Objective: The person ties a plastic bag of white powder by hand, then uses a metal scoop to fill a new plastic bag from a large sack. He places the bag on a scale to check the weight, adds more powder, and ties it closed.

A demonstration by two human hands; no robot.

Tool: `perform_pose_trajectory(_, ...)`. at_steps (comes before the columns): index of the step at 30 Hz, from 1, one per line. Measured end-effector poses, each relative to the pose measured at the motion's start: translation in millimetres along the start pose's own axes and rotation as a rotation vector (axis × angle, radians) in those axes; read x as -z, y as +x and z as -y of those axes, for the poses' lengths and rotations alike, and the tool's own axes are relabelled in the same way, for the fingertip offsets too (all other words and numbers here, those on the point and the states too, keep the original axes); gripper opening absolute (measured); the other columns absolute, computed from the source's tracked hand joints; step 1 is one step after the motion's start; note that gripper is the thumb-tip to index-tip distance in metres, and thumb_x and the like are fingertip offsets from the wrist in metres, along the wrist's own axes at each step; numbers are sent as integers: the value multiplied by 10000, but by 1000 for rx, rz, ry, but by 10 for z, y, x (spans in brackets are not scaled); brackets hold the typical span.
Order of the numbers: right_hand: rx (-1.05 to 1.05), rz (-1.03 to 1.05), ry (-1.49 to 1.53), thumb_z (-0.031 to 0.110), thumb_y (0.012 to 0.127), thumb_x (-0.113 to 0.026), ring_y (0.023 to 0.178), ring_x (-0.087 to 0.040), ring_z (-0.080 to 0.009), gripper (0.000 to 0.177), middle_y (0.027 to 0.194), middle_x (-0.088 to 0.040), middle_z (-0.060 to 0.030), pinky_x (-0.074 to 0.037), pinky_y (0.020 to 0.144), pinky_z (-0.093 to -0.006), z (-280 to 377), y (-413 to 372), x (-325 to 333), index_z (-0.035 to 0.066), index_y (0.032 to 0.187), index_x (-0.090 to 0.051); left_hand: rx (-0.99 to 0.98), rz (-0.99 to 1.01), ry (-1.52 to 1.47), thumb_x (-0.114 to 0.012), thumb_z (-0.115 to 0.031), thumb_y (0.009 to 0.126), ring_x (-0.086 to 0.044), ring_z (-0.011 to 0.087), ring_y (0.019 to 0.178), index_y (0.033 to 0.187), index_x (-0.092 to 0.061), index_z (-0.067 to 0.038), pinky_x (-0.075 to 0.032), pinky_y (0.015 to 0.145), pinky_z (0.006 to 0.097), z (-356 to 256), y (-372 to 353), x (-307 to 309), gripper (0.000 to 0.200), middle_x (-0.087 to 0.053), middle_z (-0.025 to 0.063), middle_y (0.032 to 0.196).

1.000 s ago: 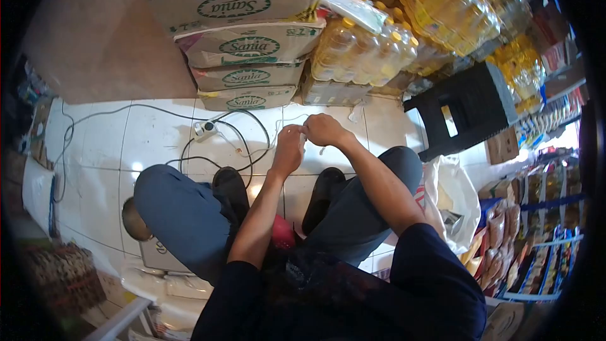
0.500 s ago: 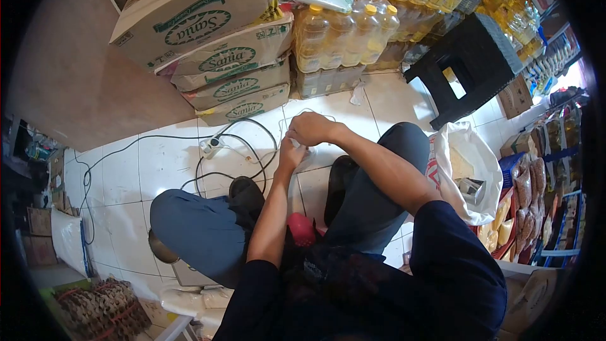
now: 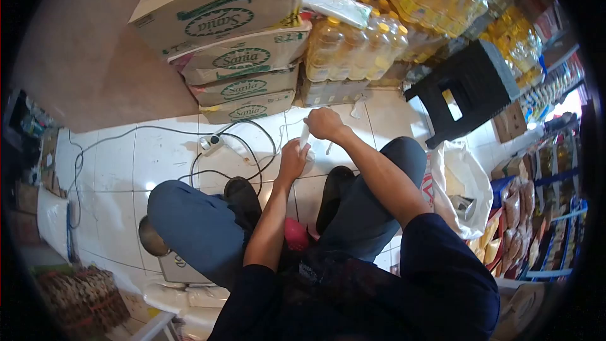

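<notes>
Between the knees, low over the tiled floor, my left hand is closed round the neck of a small whitish plastic bag, whose body hangs beside the fingers. Just above and to the right, my right hand is closed on the bag's twisted top, which stretches between the two hands. What the bag holds is too small to tell. A red dotted object lies near my lap.
White floor tiles carry a black cable and a socket block. Sania cartons and oil bottles stand ahead. A black stool and an open white sack are at the right.
My hands have moved apart, the right one up and right, so the bag's pulled-out top now shows between them. The camera view has shifted slightly.
</notes>
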State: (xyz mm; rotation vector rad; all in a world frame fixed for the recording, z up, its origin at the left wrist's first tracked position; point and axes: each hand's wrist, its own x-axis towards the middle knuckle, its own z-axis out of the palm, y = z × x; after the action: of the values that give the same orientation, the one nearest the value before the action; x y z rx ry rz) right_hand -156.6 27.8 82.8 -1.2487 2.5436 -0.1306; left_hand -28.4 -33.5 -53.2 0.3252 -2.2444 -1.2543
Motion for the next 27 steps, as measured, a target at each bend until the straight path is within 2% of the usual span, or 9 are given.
perform_pose_trajectory(3, 107, -232, -94, 169, 862, -494, 827, -637, -355, 188, 869, -640, -194, -506, 714, -466, 118, -55, -8, 25, 941, -587, 36, 43, 54, -508, -215, 904, -565, 387, 853, 813, -632, 24, -425, 777, 435, 57, -33, -8, 284, -598, 222, 831)
perform_pose_trajectory(4, 227, -422, -116, 123, 846, -491, 889, -601, -322, 146, 881, -596, -158, -480, 792, -429, 305, -180, 140, 46, 964, -529, -82, 42, 45, -530, -129, 863, -543, 426, 822, 800, -556, 76, -423, 783, 478, 36, -35, 43, 216, -588, 256, 834)
perform_pose_trajectory(8, 815, -259, -188, 148, 825, -511, 1038, -517, -295, 250, 941, -573, -135, -352, 985, -393, 533, -345, 244, 34, 1043, -550, -253, -166, -49, -556, -58, 792, -540, 423, 857, 817, -564, 75, -415, 792, 503, 194, -90, -104, 136, -586, 257, 868)
perform_pose_trajectory(11, 778, -107, -584, 157, 821, -517, 1034, -530, -285, 283, 947, -592, -136, -329, 1012, -407, 222, -359, -33, 28, 1067, -568, -99, 81, 72, -539, -38, 791, -546, 415, 902, 848, -579, 79, -414, 835, 489, -110, -88, 178, 135, -594, 256, 917)
perform_pose_trajectory(15, 441, 342, -521, 159, 816, -529, 874, -642, -317, 236, 869, -664, -163, -480, 838, -424, 155, -324, -33, 18, 971, -636, -131, 28, 69, -623, -111, 763, -539, 361, 1007, 880, -614, 20, -396, 941, 447, -5, -109, 123, 176, -620, 176, 955)
perform_pose_trajectory(16, 465, 368, -505, 175, 827, -529, 834, -643, -333, 217, 840, -660, -171, -490, 786, -439, 139, -317, -66, 28, 947, -634, -138, -4, 93, -664, -165, 749, -530, 335, 1056, 887, -630, -1, -369, 997, 432, 57, -124, 99, 217, -627, 145, 983)
perform_pose_trajectory(18, 514, 414, -472, 207, 848, -528, 754, -645, -364, 194, 782, -653, -186, -508, 682, -468, 101, -282, -132, 48, 897, -630, -161, -13, 71, -664, -185, 759, -527, 336, 1067, 891, -633, 6, -358, 1008, 433, 105, -158, 92, 234, -626, 141, 1003)
perform_pose_trajectory(21, 495, 351, -350, 246, 880, -518, 801, -635, -368, 230, 820, -658, -175, -498, 719, -467, 55, -263, -162, 64, 873, -658, -127, -50, 48, -661, -223, 780, -511, 347, 1092, 912, -639, 9, -346, 1020, 438, 104, -170, 63, 268, -622, 137, 1039)
perform_pose_trajectory(27, 334, 210, -132, 315, 911, -498, 869, -616, -356, 298, 955, -664, -137, -481, 769, -447, -95, -86, -188, 97, 989, -687, 13, -29, -9, -673, -271, 802, -458, 355, 1179, 974, -655, -8, -326, 1040, 442, 238, -167, -17, 315, -613, 149, 1091)
